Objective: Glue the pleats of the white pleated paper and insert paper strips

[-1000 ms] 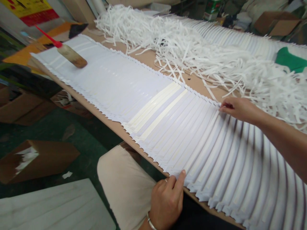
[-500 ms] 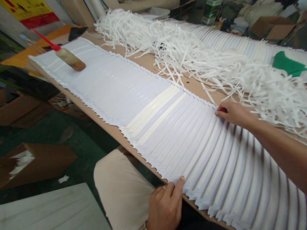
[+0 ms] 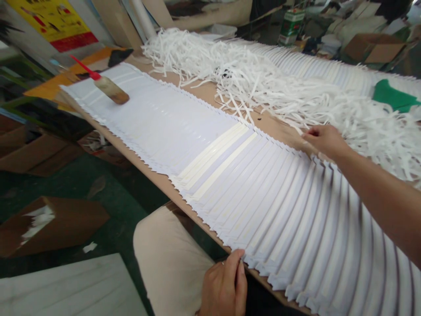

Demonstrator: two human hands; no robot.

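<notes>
A long row of overlapping white pleated pieces (image 3: 263,184) lies along the brown table (image 3: 131,151), with several cream strips (image 3: 217,153) across its middle. My left hand (image 3: 226,281) is at the row's near edge, its fingers pressed together; what they pinch, if anything, is too small to tell. Beyond the far edge, my right hand (image 3: 324,138) has its thumb and fingertips together beside the loose white strips (image 3: 279,92); anything between them cannot be made out. On the row's far left end rests a bottle (image 3: 113,91) with a red nozzle.
A second pleated row (image 3: 305,63) and a green cloth (image 3: 394,95) lie beyond the strips. Below the table's near edge are a cream padded seat (image 3: 171,259), an open cardboard box (image 3: 72,224) and a pale board (image 3: 72,287).
My right hand has moved from the pleated row's far edge up toward the loose strips. My left hand has shifted slightly left, its forefinger drawn in. The view has shifted a little.
</notes>
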